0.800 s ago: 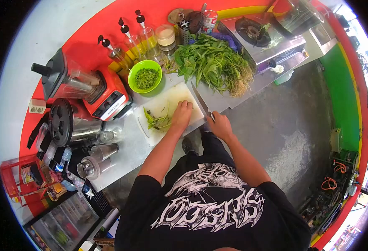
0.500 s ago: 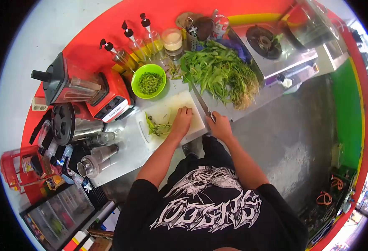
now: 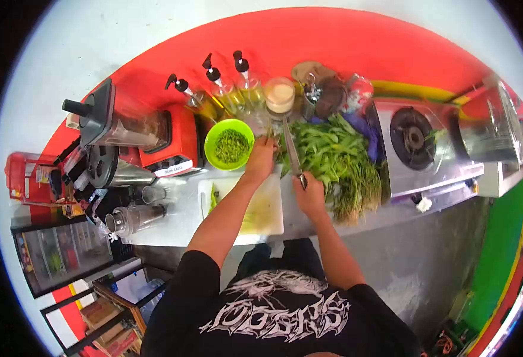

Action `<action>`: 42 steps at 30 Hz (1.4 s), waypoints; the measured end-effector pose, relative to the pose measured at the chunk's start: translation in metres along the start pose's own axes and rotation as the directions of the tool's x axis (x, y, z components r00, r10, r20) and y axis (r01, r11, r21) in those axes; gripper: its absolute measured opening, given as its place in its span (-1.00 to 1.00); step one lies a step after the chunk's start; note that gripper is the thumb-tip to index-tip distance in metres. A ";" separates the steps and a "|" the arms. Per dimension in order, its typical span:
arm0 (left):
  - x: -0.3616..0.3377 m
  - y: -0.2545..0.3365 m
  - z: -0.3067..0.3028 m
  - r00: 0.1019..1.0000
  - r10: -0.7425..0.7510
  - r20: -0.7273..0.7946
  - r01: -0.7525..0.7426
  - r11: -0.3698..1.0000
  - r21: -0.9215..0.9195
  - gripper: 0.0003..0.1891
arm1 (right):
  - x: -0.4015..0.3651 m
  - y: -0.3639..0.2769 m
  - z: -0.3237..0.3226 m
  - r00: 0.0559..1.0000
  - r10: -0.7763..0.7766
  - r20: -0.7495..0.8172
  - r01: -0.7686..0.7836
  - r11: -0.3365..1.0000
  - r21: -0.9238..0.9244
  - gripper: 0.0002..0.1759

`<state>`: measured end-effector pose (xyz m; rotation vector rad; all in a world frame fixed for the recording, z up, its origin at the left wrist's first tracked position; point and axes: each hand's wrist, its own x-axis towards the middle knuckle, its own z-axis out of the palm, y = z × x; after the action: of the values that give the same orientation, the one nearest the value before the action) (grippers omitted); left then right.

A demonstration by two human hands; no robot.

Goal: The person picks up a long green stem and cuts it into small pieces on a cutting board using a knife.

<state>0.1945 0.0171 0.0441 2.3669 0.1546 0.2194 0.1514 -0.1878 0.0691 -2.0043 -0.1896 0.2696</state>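
My right hand (image 3: 310, 194) grips a kitchen knife (image 3: 292, 144) by its dark handle, its blade pointing away from me over the edge of the leafy greens (image 3: 333, 154). Beyond the white cutting board (image 3: 271, 208), my left hand (image 3: 262, 156) has its fingers drawn together at a small heap of plant trimmings (image 3: 264, 126); whatever they hold is hidden. Just left of that hand sits a lime-green bowl (image 3: 211, 158) of chopped greens (image 3: 231, 146). A leafy piece (image 3: 214, 197) lies on the board's left side, partly covered by my left forearm.
Pump bottles (image 3: 224, 95) and a cream-filled jar (image 3: 280, 97) line the red wall. A red blender (image 3: 172, 140) stands left, near clear shakers (image 3: 136, 219). At right is a gas stove (image 3: 413, 140). The steel counter's front edge (image 3: 178, 244) runs before me.
My left hand has moved off the cutting board to the trimmings behind it. My right hand still holds the knife, now turned more upright in view. The camera view has shifted and rotated.
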 end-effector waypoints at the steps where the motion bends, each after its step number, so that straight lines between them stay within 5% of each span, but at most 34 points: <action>1: 0.008 0.001 0.001 0.994 -0.091 0.054 0.097 0.988 -0.122 -0.80 | 0.010 0.003 0.002 1.000 -0.010 0.018 0.010 1.000 0.000 -0.71; 2: 0.008 -0.001 -0.003 0.975 0.220 -0.033 -0.201 0.936 0.290 -0.77 | 0.019 0.005 0.006 0.999 -0.030 0.013 0.030 0.999 0.014 -0.72; 5: 0.021 0.002 -0.001 0.983 0.172 -0.066 -0.140 0.931 0.338 -0.78 | 0.038 0.008 0.011 0.997 -0.072 0.042 0.070 0.996 0.047 -0.72; 11: 0.005 0.023 -0.016 0.999 -0.034 -0.019 0.036 0.987 0.158 -0.84 | 0.041 0.020 0.012 0.993 -0.042 0.113 0.039 0.999 0.022 -0.73; 17: -0.050 0.029 -0.065 0.982 0.040 -0.185 -0.019 0.994 0.112 -0.87 | 0.022 0.017 -0.003 0.984 -0.141 0.107 0.147 0.988 -0.045 -0.71; 22: -0.141 -0.017 -0.098 0.986 -0.156 -0.064 0.164 0.977 0.137 -0.86 | -0.002 0.022 -0.015 0.971 -0.157 0.179 0.183 0.973 -0.141 -0.68; 26: -0.211 -0.044 -0.114 0.934 -0.337 -0.122 0.352 0.926 0.135 -0.80 | -0.018 0.038 -0.004 0.932 -0.205 0.300 0.265 0.948 -0.174 -0.69; 31: -0.257 -0.056 -0.111 0.918 -0.342 -0.199 0.364 0.927 0.086 -0.72 | -0.050 0.005 0.017 0.877 -0.256 0.406 0.341 0.928 -0.150 -0.71; 33: -0.266 -0.059 -0.106 0.958 -0.269 -0.104 0.282 0.947 0.153 -0.69 | -0.061 -0.003 0.027 0.855 -0.216 0.471 0.332 0.927 -0.177 -0.71; 42: -0.281 -0.069 -0.087 0.981 -0.156 -0.117 0.181 0.954 0.241 -0.83 | -0.120 -0.003 0.064 0.927 -0.145 0.347 0.276 0.888 -0.367 -0.74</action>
<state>-0.1016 0.0759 0.0260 2.5775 0.4536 0.2443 0.0182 -0.1616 0.0578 -2.3229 -0.7179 0.4319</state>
